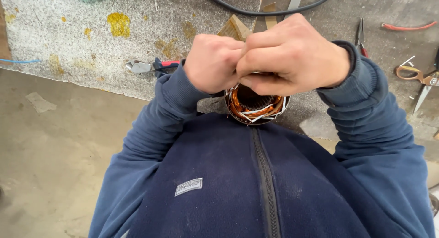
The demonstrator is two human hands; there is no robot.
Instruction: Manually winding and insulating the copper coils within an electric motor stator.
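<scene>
Your left hand and right hand are both curled into fists and pressed together just above centre frame — right over the round metal stator with copper-coloured windings, which sits at centre against your dark blue fleece jacket. What your fingers pinch is hidden. Orange-handled scissors lie at the right edge — red-handled pliers left of your hands.
</scene>
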